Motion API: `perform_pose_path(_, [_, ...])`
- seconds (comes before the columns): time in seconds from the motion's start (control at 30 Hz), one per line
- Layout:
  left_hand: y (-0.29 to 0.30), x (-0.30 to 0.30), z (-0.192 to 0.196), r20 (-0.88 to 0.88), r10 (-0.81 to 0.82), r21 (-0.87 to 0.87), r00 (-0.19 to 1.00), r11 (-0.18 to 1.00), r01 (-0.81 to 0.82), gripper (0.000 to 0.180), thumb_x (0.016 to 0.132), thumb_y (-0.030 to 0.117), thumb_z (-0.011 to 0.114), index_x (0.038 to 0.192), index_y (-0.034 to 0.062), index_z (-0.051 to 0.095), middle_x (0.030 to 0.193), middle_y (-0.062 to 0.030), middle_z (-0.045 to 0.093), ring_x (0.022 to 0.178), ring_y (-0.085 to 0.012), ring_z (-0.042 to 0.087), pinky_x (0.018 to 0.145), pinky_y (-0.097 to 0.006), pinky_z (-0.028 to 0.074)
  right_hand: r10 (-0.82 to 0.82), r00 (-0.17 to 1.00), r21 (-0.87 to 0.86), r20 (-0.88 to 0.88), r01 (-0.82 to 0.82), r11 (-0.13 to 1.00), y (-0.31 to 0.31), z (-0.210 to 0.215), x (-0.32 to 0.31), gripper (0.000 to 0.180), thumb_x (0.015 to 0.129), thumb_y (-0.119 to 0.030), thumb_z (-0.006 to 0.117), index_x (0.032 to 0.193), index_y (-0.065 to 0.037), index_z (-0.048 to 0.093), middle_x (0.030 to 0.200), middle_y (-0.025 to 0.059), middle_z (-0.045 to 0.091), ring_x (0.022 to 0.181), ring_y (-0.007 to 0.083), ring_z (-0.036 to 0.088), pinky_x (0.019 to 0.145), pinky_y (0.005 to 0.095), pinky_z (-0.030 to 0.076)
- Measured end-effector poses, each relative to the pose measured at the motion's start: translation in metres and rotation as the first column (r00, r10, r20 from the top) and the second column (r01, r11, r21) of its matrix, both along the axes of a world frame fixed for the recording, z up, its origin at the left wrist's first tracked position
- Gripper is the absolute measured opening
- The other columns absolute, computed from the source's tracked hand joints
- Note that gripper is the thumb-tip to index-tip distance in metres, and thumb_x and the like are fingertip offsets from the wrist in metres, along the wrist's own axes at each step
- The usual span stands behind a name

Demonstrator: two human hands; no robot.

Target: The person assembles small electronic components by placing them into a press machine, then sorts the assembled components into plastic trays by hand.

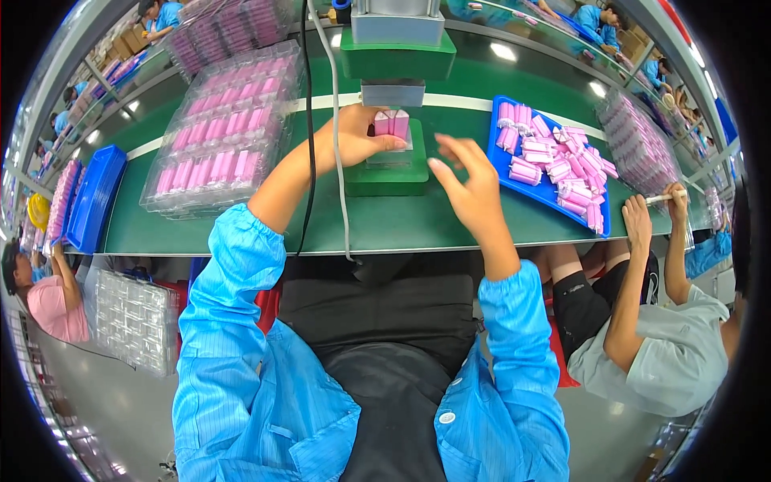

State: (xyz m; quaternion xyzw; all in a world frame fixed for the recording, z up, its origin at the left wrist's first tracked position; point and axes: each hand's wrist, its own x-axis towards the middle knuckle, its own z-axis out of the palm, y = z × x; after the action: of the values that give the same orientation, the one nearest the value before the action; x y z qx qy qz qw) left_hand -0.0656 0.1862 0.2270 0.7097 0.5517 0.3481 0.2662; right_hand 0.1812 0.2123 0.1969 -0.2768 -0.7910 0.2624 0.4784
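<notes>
12 o'clock: my left hand (357,138) curled, gripping pink block (392,123) | 1 o'clock: my right hand (470,173) half-open, empty

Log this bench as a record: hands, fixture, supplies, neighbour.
Left hand: thumb against a pink block; firmness of grip unclear
Right hand: raised, fingers apart, holding nothing
Fixture: metal press head above a green base
Left supply: clear trays with pink pieces in rows
Right supply: blue tray, loose pink pieces
Neighbour: person in pale shirt, at right
</notes>
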Motion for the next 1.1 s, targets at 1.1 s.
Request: perform_pose_path(1.1, [-0.025, 0.008, -0.017, 0.057, 0.200, 0.381, 0.978, 0.901, -0.207, 0.021, 0.088, 0.015, 0.076, 0.098, -0.0028, 0.072, 0.088, -0.0090, 0.067, 0.069, -0.0167, 0.057, 0.064, -0.030, 0.047, 0.152, 0.987, 0.116, 0.052, -0.157, 0.981, 0.041, 0.009, -0.051, 0.020, 0.078, -0.011, 0.081, 0.092, 0.001, 0.076, 0.084, 0.0110, 0.069, 0.079, 0.0261, 0.063, 0.069, 0.0363, 0.051])
